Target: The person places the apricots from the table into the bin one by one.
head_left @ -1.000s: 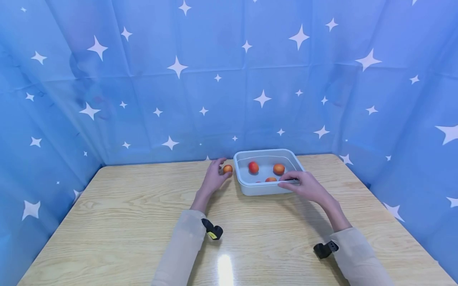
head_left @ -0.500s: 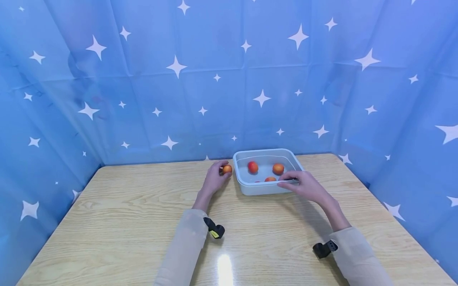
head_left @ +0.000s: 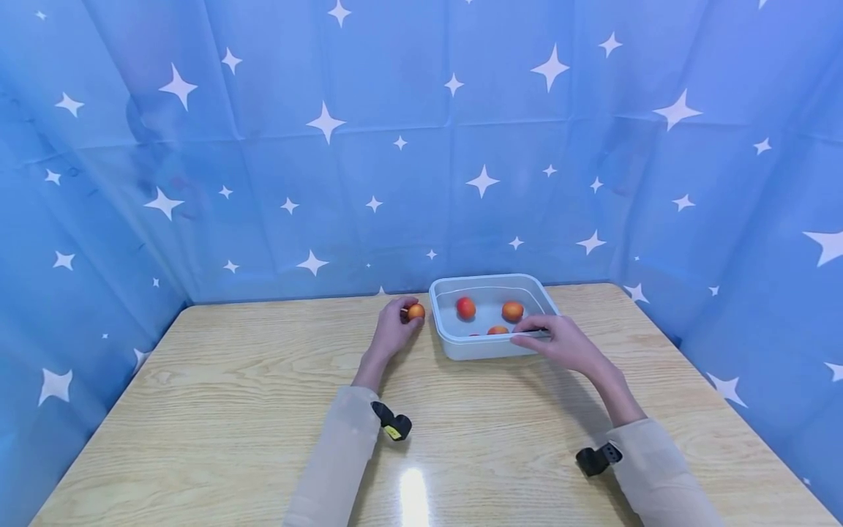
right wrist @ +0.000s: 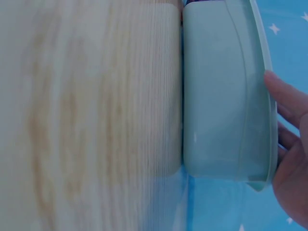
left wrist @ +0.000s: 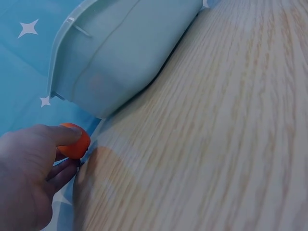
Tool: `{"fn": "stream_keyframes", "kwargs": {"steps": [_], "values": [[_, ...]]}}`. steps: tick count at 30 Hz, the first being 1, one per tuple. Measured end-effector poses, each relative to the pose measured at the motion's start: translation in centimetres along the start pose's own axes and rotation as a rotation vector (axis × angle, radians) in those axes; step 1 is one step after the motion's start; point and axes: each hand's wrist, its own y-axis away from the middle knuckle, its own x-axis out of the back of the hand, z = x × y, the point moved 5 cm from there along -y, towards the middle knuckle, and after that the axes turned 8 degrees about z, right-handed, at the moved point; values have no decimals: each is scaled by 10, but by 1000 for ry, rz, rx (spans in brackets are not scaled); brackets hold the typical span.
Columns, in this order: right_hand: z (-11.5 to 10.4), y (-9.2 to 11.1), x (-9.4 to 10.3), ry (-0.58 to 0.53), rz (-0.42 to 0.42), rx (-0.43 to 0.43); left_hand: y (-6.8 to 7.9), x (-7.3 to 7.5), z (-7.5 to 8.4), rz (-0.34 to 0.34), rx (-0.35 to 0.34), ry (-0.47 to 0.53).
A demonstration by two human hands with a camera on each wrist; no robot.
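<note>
Beside the left wall of the box, my left hand (head_left: 393,327) pinches a small round orange fruit (head_left: 416,312) between thumb and fingers. The left wrist view shows the thumb lying across this fruit (left wrist: 76,141), close to the table edge. A pale blue-green plastic box (head_left: 484,348) stands at the back of the table. My right hand (head_left: 563,342) grips its front rim near the right corner, thumb outside and fingers reaching over the inside. Inside lie a red fruit (head_left: 465,308), an orange fruit (head_left: 512,311) and another orange fruit (head_left: 497,330), partly hidden by the front wall.
The wooden table (head_left: 250,380) runs up to a blue curtain (head_left: 369,161) with white stars, which also hangs at both sides. A black wrist camera (head_left: 393,423) sits on the left sleeve, another black camera (head_left: 598,460) on the right one.
My left fingers have closed round the orange fruit, which has shifted slightly left, away from the box. The right hand and the box have stayed in place.
</note>
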Motion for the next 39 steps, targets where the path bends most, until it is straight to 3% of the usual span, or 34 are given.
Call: {"fn": "stream_keyframes", "kwargs": {"steps": [14, 24, 39], "values": [[0, 0, 1, 7, 14, 18, 6, 10, -1, 36, 34, 65], [0, -1, 1, 0, 9, 5, 9, 15, 4, 62, 19, 119], [1, -1, -1, -2, 10, 13, 11, 24, 31, 125, -75, 201]]}}
